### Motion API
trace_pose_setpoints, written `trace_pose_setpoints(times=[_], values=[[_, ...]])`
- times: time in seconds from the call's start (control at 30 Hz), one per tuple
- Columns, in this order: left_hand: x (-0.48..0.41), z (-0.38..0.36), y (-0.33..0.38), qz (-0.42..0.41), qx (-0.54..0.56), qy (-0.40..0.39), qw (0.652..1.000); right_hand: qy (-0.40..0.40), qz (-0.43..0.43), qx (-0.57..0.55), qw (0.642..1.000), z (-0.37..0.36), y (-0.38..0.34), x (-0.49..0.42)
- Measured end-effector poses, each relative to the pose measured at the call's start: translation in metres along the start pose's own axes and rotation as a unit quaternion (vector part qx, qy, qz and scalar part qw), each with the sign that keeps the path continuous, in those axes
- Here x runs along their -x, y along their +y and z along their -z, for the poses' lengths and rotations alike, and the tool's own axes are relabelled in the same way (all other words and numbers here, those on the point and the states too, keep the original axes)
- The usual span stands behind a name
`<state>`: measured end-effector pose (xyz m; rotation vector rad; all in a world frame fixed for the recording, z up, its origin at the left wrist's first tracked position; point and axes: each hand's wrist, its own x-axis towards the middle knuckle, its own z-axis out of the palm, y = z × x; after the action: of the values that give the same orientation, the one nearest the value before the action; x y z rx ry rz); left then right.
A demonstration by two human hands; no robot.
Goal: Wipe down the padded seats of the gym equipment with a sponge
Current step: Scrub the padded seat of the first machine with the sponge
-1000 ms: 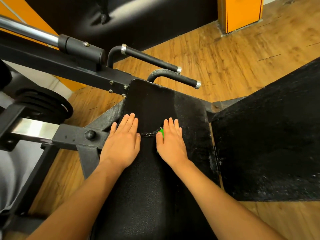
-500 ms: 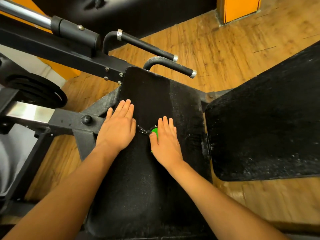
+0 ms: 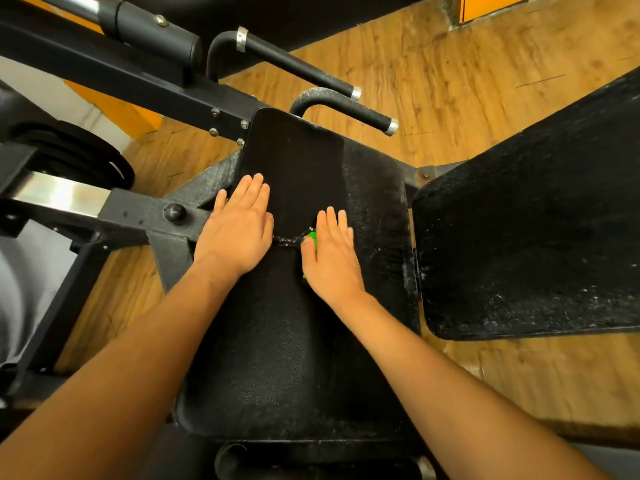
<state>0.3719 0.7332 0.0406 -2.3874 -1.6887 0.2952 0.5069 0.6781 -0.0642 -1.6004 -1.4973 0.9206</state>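
Note:
A black padded seat lies lengthwise below me. Its far part looks dark and wet, and a line of foam runs across it between my hands. My right hand lies flat on a green sponge, fingers straight, pressing it onto the pad; only a green edge shows by the thumb. My left hand rests flat on the pad's left edge with straight fingers. A second black pad stands to the right, speckled with white residue.
Two black handles with chrome ends stick out beyond the seat. The black steel frame and weight plates are on the left. Wooden floor surrounds the machine, with an orange post at the top right.
My right hand has slid the sponge toward me along the pad, leaving a wet stretch behind it. The view has tilted down, and the left hand stays flat on the pad.

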Motion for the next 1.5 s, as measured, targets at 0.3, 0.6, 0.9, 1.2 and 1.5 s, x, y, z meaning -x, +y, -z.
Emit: trace_pose_setpoints(times=[0.3,0.6,0.9,1.2,1.5], values=[[0.001,0.000,0.000,-0.002,-0.011,0.004,1.000,-0.009,-0.007,-0.007,1.000,-0.005,-0.006,0.053],[0.001,0.000,0.000,-0.005,-0.017,0.005,1.000,-0.001,-0.012,-0.008,1.000,-0.019,-0.015,0.095],[0.001,0.002,0.001,-0.005,-0.015,-0.002,1.000,-0.010,-0.012,-0.035,0.999,-0.015,-0.013,0.102],[0.003,0.004,0.002,-0.006,-0.019,0.000,1.000,-0.026,-0.020,-0.008,0.999,-0.021,-0.014,0.144],[0.003,0.004,0.001,-0.014,-0.012,0.001,1.000,-0.017,-0.027,-0.003,0.999,-0.025,-0.016,0.142]])
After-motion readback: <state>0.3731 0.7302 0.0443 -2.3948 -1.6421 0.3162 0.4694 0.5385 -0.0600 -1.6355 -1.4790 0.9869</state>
